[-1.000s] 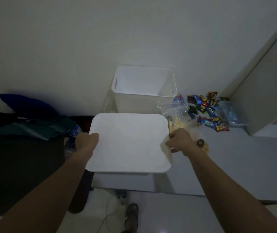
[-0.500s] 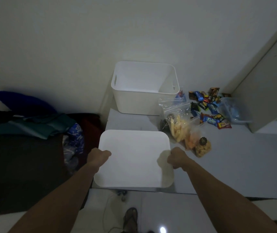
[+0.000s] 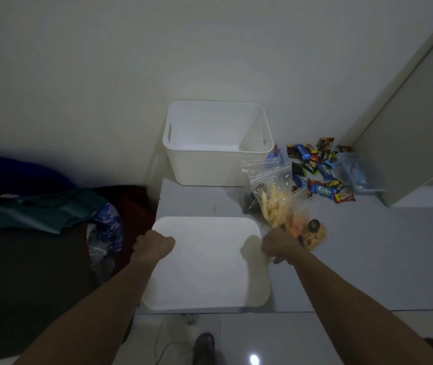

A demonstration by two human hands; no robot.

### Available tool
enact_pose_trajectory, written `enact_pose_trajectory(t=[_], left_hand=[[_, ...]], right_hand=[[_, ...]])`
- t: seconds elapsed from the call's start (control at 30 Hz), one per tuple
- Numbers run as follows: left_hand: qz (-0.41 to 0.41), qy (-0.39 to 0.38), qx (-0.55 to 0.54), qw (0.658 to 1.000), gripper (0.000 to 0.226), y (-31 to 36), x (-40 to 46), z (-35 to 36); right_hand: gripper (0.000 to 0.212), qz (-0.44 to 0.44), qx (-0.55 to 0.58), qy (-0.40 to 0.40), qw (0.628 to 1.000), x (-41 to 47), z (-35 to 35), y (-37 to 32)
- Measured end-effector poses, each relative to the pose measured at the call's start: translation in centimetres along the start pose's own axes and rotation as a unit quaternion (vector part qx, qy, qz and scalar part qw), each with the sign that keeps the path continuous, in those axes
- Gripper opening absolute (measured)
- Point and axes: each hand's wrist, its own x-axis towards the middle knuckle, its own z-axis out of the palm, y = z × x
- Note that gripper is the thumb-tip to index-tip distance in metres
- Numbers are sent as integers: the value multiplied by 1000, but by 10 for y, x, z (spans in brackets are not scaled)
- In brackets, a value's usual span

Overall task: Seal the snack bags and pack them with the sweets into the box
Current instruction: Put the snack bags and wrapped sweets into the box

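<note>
On the table (image 3: 355, 259) now — lid (image 3: 207, 262), both hands' grip unchanged.

Both arms reach forward, the hands curled into fists: the left hand (image 3: 155, 246) grips the lid (image 3: 207, 262) at its left edge, the right hand (image 3: 280, 246) at its right edge.

a pale grey counter (image 3: 355, 259) carries everything here. at its back, against the wall, stands an open white box (image 3: 218, 164). its flat white lid (image 3: 207, 267) lies near the front edge. right of the box lie clear snack bags (image 3: 276, 204) of yellow and orange pieces, and past them a scatter of wrapped sweets (image 3: 318, 175) beside a bluish plastic bag (image 3: 355, 172).
</note>
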Motion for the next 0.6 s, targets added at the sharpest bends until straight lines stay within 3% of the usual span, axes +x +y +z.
enact_pose_trajectory(t=[0.07, 0.17, 0.33, 0.43, 0.53, 0.6], left_hand=[[38, 15, 12, 999, 66, 19, -4, -3], [115, 18, -11, 993, 41, 54, -17, -6], [233, 6, -39, 972, 23, 111, -35, 9], [274, 3, -69, 959, 29, 143, -49, 23], [320, 4, -84, 944, 7, 169, -66, 42], [338, -1, -101, 936, 6, 183, -77, 56]], right_hand=[[29, -25, 12, 13, 1000, -3, -14, -6], [23, -63, 8, 40, 997, -11, -39, -15], [30, -132, 7, 138, 981, -16, -90, -28], [31, -167, -33, 196, 966, -11, -118, -25], [27, -167, -84, 219, 958, -1, -144, -11], [25, -163, -120, 217, 955, 8, -158, 1]])
